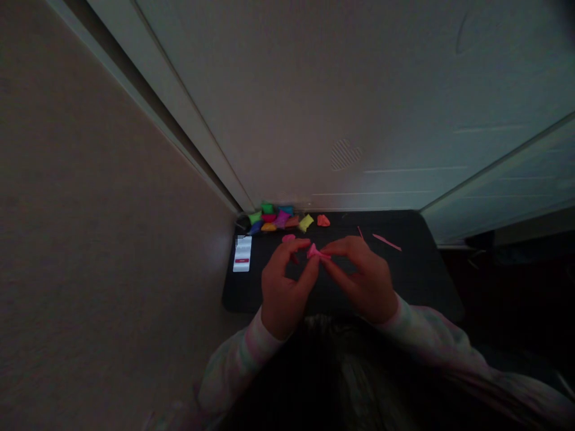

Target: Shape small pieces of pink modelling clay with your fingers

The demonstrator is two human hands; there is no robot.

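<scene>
Between my two hands, above the dark table, is a small piece of pink modelling clay (314, 251), pinched narrow toward its right side. My left hand (286, 287) has its thumb and forefinger at the clay's left end. On the other side, my right hand (363, 276) pinches the clay's right end between thumb and forefinger. Another pink clay lump (288, 238) lies on the table just behind my left fingers, partly covered by them.
Several coloured clay packets (281, 219) line the back left of the table (417, 275). Beside them sit a yellow packet (306, 223) and an orange-pink lump (323, 221). A lit phone (242, 254) lies at left. Pink modelling tools (387, 242) lie at right. A white panel (314, 120) rises behind.
</scene>
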